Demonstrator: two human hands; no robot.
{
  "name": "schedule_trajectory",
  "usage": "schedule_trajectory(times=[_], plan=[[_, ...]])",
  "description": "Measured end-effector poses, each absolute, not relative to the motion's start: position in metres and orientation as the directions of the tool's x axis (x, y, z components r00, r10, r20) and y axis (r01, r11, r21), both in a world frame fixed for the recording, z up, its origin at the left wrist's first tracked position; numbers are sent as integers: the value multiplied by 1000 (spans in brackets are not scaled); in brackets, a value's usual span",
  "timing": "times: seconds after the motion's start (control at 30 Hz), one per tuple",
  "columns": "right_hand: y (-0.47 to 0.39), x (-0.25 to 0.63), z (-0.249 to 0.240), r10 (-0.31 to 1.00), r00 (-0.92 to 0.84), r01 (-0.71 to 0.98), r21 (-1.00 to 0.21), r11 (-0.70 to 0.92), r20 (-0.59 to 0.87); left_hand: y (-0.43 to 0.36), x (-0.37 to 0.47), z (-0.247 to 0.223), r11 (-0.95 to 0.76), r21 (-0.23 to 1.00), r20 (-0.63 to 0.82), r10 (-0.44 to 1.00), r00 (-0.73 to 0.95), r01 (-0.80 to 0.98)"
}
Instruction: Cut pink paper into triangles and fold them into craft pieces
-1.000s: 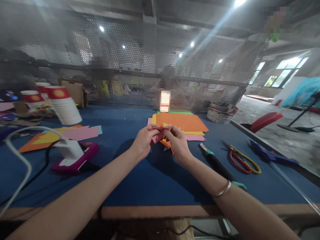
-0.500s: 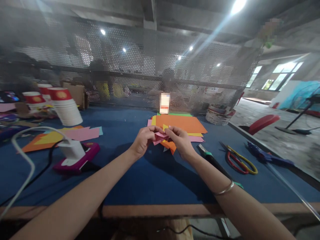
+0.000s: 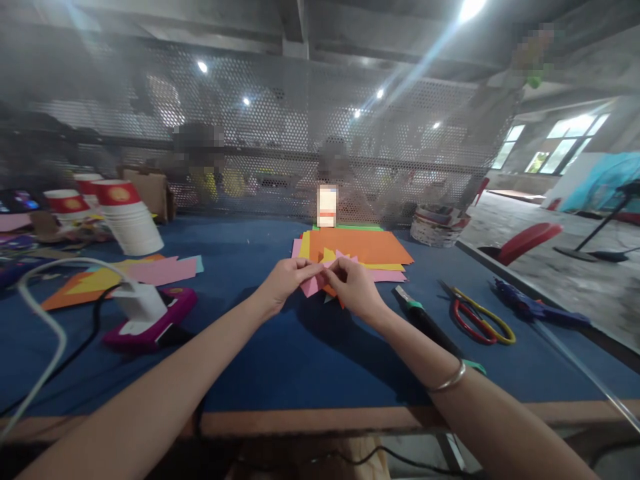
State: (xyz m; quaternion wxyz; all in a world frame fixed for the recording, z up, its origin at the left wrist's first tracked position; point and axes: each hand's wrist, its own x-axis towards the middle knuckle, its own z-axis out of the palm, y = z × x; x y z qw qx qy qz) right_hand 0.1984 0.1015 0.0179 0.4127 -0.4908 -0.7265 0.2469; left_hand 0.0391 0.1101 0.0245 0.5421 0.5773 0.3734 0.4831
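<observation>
Between my two hands is a folded paper piece (image 3: 313, 283) with pink, yellow and orange points. My left hand (image 3: 286, 283) pinches its pink part from the left, thumb and forefinger together. From the right, my right hand (image 3: 354, 283) pinches it close to the left fingertips, and a metal bangle (image 3: 450, 377) circles that wrist. The fingers cover part of the folds. Just beyond the hands lies a stack of coloured paper sheets (image 3: 363, 245), orange on top with yellow, pink and green edges showing.
On the right lie a black-handled cutter (image 3: 433, 328), scissors (image 3: 480, 319) with red and yellow handles, and a blue glue gun (image 3: 537, 308). A woven basket (image 3: 436, 225) stands behind. Leftward are a purple power strip (image 3: 150, 323), paper scraps (image 3: 165, 268) and stacked cups (image 3: 129, 223).
The paper piece has turned, so more of its pink points show. My fingertips have shifted on it, with the right fingers curled in closer to the left ones.
</observation>
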Motion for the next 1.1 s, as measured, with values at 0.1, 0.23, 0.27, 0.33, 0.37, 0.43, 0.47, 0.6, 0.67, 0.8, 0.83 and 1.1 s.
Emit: schedule_trajectory(times=[0.1, 0.23, 0.27, 0.33, 0.37, 0.43, 0.47, 0.6, 0.67, 0.8, 0.83, 1.1], plan=[[100, 199, 17, 902, -174, 535, -731, 424, 395, 111, 39, 23, -90, 992, 109, 960, 258, -83], [99, 199, 17, 901, -172, 564, -710, 421, 398, 112, 38, 23, -110, 992, 121, 968, 220, -62], [99, 199, 18, 903, -170, 570, -709, 416, 394, 112, 38, 24, -119, 992, 126, 971, 203, -49], [98, 197, 18, 909, -167, 577, -709, 404, 382, 114, 37, 24, -132, 991, 134, 977, 168, -23], [97, 196, 18, 912, -165, 579, -712, 398, 376, 115, 36, 25, -135, 991, 135, 979, 154, -12], [96, 194, 19, 919, -158, 579, -720, 382, 361, 116, 34, 25, -136, 991, 134, 981, 138, 2], [96, 193, 19, 922, -153, 578, -725, 376, 356, 117, 33, 25, -134, 991, 132, 982, 135, 6], [96, 191, 20, 924, -140, 567, -736, 369, 355, 118, 30, 26, -127, 992, 126, 984, 129, 4], [98, 191, 19, 925, -140, 560, -742, 368, 353, 119, 30, 26, -121, 993, 120, 985, 122, 3], [100, 193, 17, 932, -164, 535, -765, 359, 324, 119, 29, 27, -82, 997, 81, 990, 115, 4], [100, 193, 17, 933, -172, 527, -770, 359, 317, 119, 28, 27, -71, 997, 70, 991, 113, 3], [102, 196, 20, 926, -180, 543, -752, 374, 331, 123, 24, 29, 26, 999, -23, 990, 138, -19]])
